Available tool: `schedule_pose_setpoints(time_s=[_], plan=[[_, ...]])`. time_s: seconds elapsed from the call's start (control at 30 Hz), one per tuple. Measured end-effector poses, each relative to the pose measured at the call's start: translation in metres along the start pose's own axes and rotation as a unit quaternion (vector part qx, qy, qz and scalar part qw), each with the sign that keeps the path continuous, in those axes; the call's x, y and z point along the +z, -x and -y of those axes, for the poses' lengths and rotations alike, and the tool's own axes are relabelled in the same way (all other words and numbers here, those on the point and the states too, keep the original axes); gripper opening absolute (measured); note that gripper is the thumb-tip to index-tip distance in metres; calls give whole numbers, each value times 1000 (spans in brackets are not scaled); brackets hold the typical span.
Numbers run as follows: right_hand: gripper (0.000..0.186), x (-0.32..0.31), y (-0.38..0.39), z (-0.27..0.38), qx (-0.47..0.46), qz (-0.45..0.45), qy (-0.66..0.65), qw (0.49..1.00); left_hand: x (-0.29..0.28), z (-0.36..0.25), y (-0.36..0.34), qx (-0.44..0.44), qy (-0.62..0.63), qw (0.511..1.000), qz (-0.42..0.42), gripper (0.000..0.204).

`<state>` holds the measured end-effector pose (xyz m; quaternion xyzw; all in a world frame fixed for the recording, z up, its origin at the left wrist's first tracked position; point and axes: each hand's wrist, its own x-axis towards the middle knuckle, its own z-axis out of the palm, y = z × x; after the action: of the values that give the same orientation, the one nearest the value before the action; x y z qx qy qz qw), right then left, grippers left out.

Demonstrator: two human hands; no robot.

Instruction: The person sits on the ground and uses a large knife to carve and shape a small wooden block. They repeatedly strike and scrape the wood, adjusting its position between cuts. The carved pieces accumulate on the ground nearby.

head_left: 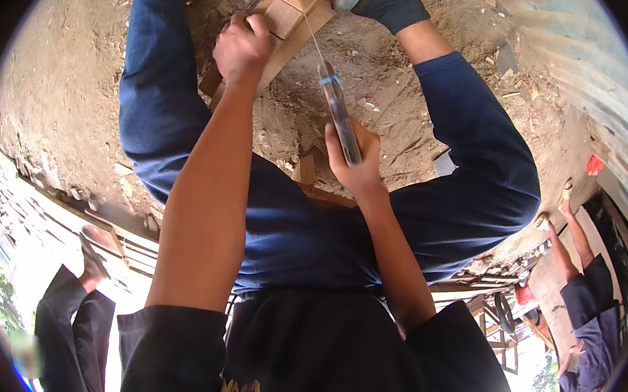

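My right hand point(360, 159) is wrapped around the dark handle of a hand saw point(340, 114). Its thin blade runs up and away to the left, the far end meeting the wood. My left hand point(241, 49) is closed on the near end of a light wooden block point(281, 17), at its left side. That block lies on a longer wooden plank point(282, 61), which slants across the ground between my legs. Part of the left fingers is hidden behind the knuckles. A foot in a dark covering point(393, 5) rests close to the far right side of the wood.
Bare dirt ground point(67, 84) with wood chips surrounds me. A wood offcut point(305, 170) lies near my lap. Corrugated metal sheeting point(593, 62) stands on the right. Another person point(593, 317) is at the lower right, and dark-trousered legs point(71, 332) show at the lower left.
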<state>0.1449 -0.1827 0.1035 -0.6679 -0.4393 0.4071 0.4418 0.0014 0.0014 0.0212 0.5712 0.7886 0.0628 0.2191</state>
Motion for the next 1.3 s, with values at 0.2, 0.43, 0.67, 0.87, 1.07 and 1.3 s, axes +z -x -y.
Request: schedule_pose_setpoints(time_s=[0.2, 0.43, 0.67, 0.87, 1.07, 1.3], plan=[[12, 6, -46, 9, 66, 42, 20, 997, 3, -4, 1, 8, -6, 1000, 3, 52], [20, -9, 15, 5, 52, 6, -40, 998, 0, 2, 0, -3, 4, 1000, -4, 52], [18, 6, -57, 14, 72, 42, -17, 996, 2, 3, 1, -5, -19, 1000, 23, 53], [21, -18, 15, 3, 67, 31, 1, 997, -4, 0, -2, -13, -9, 1000, 11, 52], [13, 0, -37, 7, 88, 49, 11, 995, 0, -1, 1, 1, 3, 1000, 9, 48], [8, -14, 12, 5, 65, 49, 30, 996, 2, 3, 5, 11, 4, 1000, -10, 44]])
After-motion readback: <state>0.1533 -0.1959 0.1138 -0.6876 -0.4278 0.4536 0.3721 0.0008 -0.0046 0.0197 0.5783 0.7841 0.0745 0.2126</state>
